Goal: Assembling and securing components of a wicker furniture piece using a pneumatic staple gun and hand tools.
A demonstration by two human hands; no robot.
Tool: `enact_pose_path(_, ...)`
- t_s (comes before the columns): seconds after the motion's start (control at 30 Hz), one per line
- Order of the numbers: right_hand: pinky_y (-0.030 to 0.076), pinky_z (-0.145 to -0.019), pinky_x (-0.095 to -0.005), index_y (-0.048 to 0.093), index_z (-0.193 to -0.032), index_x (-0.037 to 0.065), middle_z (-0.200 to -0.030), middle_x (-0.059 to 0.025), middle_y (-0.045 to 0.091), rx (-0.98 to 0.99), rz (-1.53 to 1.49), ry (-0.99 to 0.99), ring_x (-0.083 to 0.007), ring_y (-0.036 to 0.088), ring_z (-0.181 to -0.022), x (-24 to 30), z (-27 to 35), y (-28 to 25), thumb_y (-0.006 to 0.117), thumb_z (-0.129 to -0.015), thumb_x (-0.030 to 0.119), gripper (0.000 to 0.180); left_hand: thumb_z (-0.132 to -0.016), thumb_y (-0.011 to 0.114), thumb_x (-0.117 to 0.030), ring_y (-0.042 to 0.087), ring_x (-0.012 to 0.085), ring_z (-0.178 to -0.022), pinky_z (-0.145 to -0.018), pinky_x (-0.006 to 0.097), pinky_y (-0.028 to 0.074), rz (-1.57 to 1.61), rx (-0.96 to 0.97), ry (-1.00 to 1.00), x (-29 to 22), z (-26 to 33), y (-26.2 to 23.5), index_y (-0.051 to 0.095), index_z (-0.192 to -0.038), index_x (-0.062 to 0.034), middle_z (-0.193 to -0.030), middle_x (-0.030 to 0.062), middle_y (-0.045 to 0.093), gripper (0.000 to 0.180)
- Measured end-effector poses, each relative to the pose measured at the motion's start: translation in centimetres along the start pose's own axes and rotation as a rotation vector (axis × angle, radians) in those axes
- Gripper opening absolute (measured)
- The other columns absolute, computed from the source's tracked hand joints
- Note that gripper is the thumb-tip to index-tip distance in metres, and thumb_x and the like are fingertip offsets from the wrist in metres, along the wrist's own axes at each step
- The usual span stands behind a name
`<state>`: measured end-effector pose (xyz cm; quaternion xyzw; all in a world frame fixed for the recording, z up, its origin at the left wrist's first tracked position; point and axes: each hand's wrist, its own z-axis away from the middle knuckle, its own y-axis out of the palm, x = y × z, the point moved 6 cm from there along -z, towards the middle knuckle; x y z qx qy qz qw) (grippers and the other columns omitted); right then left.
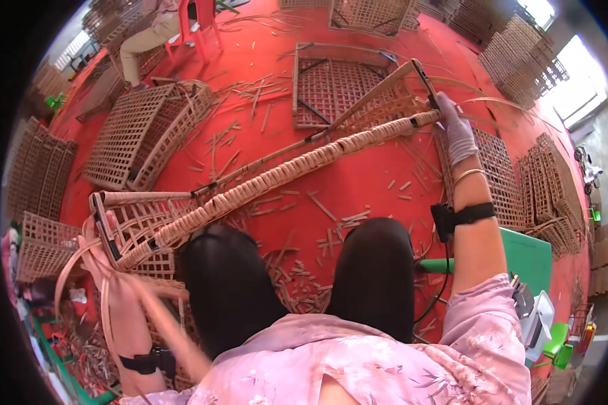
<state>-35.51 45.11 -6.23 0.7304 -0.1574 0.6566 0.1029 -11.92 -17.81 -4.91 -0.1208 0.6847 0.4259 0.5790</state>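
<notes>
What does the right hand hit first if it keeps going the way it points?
Probably the dark metal frame bar just beyond the right hand, which grips the rattan-wrapped rail; depth is unclear.

A long rattan frame (277, 177) lies tilted across the person's knees, running from the left hand (105, 266) low down to the right hand (454, 129) higher and farther out. Its nearest rail is closely wrapped in pale tan cane, the windings tight and even along the whole length between both hands. At the left hand the frame ends in a panel of open square lattice with a dark metal edge showing. Beyond the wrapped rail, bare dark metal bars run to a corner just above the right hand. Loose cane strips (132, 307) curl and hang beside the left hand, blurred.
</notes>
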Motion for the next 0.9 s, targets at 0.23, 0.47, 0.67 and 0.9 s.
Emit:
enact_pose_path(0.23,0.040,-0.059,-0.0252,0.069,-0.078,0.007,-0.068,0.0006,0.062,0.026,0.074,0.178,-0.0086,0.053,-0.060,0.8,1.4,-0.4,0.076,-0.079,0.038,0.031,-0.099,0.039,-0.055,0.062,0.0172,-0.092,-0.078,0.032,0.056,-0.186,0.150,-0.067,0.6,-2.5,-2.7,0.056,-0.119,-0.0024,-0.070,0.0046,0.060,0.059)
enact_pose_path(0.47,0.038,-0.062,-0.0242,0.065,-0.082,0.005,-0.070,0.0047,0.052,-0.159,0.351,-0.219,-0.0066,0.049,-0.066,-1.3,17.4,-10.5,0.071,-0.084,0.015,0.012,-0.098,0.025,-0.063,0.053,0.0147,-0.074,-0.068,0.023,0.043,-0.287,0.433,0.065,0.9,-4.1,-0.7,0.055,-0.121,0.0055,-0.062,0.0018,0.051,0.079)
enact_pose_path(0.67,0.037,-0.054,-0.0217,0.066,-0.088,0.002,-0.067,0.0034,0.054,-0.447,0.111,-0.038,-0.0052,0.047,-0.059,-1.2,22.0,-14.8,0.071,-0.086,0.015,0.014,-0.105,0.030,-0.035,0.047,0.0119,-0.068,-0.066,0.027,0.041,-0.458,0.380,0.096,6.2,-6.2,2.9,0.057,-0.103,0.0009,-0.075,0.0024,0.048,0.045)
enact_pose_path(0.9,0.044,-0.057,-0.0246,0.063,-0.103,-0.004,-0.076,-0.0016,0.062,-0.529,0.345,-0.043,-0.0086,0.055,-0.063,-6.8,17.8,-18.0,0.071,-0.087,0.019,0.029,-0.102,0.043,-0.041,0.054,0.0098,-0.067,-0.062,0.023,0.045,-0.530,0.491,0.203,13.9,-8.3,11.8,0.062,-0.109,0.0002,-0.077,0.0059,0.060,0.046)
